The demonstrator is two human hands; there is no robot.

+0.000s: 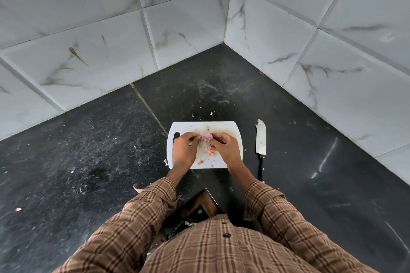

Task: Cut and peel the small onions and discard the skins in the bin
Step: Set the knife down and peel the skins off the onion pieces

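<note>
A small pinkish onion (207,137) is held just above the white cutting board (221,127). My left hand (183,149) and my right hand (224,148) both pinch it from either side with curled fingers. Loose skin scraps and trimmed ends (210,152) lie on the board beneath my hands. The knife (261,139) lies flat on the counter to the right of the board, blade pointing away, its black handle toward me. Below the counter edge, between my arms, I see part of a dark bin (195,213) with a black liner.
The black stone counter (88,150) sits in a corner of marbled white wall tiles (188,24). Small bits of skin are scattered around the board (165,162). The counter stretches wide to the left and right of the board.
</note>
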